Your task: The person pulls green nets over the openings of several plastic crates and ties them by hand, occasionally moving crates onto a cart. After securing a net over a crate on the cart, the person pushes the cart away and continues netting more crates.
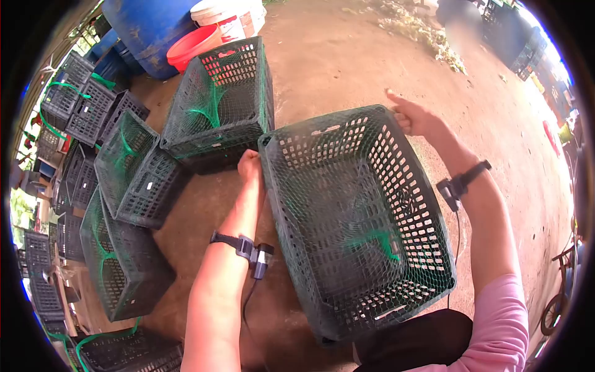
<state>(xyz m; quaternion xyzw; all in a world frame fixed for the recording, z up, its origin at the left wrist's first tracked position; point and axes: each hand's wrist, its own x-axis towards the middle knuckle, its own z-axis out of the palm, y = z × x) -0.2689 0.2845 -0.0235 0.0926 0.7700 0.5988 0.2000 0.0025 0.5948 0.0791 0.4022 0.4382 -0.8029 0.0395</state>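
Note:
A dark plastic crate lined with green netting is tilted toward me, its open side facing up. My left hand grips its far left corner. My right hand holds the far right corner of the rim, thumb up. Both wrists carry a black strap with a small device and cable. Green net cord bunches inside near the crate's lower right.
Several similar net-lined crates lie on the dirt ground to the left, with more stacked crates behind. A blue barrel, red basin and white bucket stand at the back. A person is far off.

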